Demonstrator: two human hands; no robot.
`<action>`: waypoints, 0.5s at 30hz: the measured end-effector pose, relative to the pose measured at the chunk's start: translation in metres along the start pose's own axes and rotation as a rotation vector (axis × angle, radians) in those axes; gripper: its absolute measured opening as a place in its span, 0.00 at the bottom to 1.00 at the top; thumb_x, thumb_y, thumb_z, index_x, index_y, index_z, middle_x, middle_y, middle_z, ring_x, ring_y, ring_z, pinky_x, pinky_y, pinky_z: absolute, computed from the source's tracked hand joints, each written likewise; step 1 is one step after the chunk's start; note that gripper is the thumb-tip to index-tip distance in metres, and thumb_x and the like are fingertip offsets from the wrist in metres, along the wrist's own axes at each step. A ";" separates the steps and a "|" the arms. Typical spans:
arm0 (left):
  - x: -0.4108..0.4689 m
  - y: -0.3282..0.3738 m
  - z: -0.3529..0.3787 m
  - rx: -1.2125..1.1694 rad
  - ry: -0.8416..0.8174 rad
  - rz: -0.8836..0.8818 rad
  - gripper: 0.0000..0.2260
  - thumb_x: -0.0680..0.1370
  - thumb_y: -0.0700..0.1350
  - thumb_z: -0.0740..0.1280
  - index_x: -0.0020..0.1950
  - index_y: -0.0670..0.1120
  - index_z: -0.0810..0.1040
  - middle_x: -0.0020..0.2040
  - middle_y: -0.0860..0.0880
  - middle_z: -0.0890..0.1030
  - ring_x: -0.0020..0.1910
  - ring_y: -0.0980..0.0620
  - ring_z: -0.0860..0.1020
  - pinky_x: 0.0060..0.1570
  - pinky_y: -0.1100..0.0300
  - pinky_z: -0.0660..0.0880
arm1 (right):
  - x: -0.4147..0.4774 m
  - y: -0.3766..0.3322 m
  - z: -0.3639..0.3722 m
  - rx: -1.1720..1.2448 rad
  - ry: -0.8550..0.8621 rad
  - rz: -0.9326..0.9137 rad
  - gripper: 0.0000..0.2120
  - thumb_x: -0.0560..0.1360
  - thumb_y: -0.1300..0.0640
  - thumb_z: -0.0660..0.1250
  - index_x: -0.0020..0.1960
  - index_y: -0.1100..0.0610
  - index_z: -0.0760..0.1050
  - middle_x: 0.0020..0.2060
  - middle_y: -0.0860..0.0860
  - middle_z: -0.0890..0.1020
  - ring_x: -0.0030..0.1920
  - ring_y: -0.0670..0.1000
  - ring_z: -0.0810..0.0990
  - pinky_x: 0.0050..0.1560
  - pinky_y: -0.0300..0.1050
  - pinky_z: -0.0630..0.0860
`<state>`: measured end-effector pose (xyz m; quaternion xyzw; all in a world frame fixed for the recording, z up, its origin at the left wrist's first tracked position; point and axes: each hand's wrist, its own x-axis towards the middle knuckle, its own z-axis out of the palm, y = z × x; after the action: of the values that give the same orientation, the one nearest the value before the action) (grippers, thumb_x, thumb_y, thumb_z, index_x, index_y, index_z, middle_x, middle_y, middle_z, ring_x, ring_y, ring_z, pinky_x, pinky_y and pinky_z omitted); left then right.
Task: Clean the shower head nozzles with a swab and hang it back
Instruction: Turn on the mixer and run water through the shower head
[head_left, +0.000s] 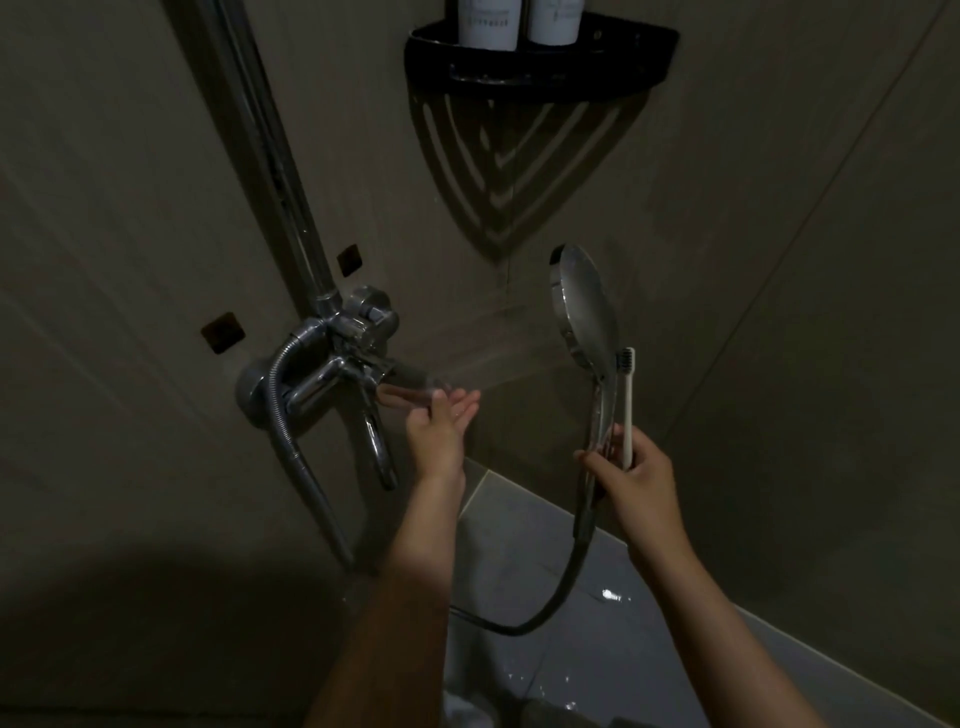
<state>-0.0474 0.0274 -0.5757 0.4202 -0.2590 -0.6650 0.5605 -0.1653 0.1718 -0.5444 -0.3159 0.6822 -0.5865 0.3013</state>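
The right hand was closed around the handle of the shower head, holding it upright with the round face turned left, so the nozzles themselves could not be seen. Pinched in the same grip, just right of the handle, stood a white toothbrush, bristles up beside the head's lower rim; its lower end was hidden inside the fingers. A faint spray ran leftward from the head's face to the left hand, which was open, palm up and empty, its fingertips blurred by water. Just left of and above that hand sat the chrome mixer tap, with a riser pipe climbing out of frame. The hose dropped below the right hand and looped into darkness. Far above both hands, a black corner shelf held two bottles, cut off at the top edge, labels unreadable.
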 end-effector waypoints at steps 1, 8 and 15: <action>0.001 0.000 0.000 0.003 0.001 0.001 0.07 0.83 0.39 0.53 0.54 0.36 0.67 0.43 0.42 0.76 0.42 0.47 0.79 0.40 0.65 0.79 | 0.001 0.000 0.001 -0.002 0.001 -0.002 0.09 0.71 0.66 0.69 0.37 0.57 0.71 0.30 0.51 0.73 0.33 0.48 0.74 0.35 0.41 0.73; 0.011 -0.001 0.000 0.023 0.041 0.007 0.10 0.82 0.37 0.53 0.44 0.39 0.69 0.41 0.42 0.76 0.33 0.52 0.82 0.36 0.66 0.79 | 0.008 -0.002 0.006 -0.003 -0.008 -0.006 0.05 0.71 0.65 0.69 0.42 0.63 0.73 0.31 0.52 0.73 0.30 0.43 0.73 0.33 0.37 0.72; 0.021 -0.004 -0.003 0.059 0.025 0.028 0.08 0.82 0.38 0.53 0.53 0.34 0.69 0.41 0.42 0.77 0.29 0.56 0.82 0.36 0.66 0.80 | 0.013 -0.005 0.012 -0.043 -0.052 0.003 0.06 0.72 0.64 0.69 0.45 0.65 0.74 0.34 0.56 0.75 0.36 0.51 0.75 0.39 0.45 0.74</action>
<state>-0.0470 0.0087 -0.5858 0.4412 -0.2773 -0.6439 0.5602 -0.1633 0.1540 -0.5417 -0.3363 0.6872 -0.5627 0.3130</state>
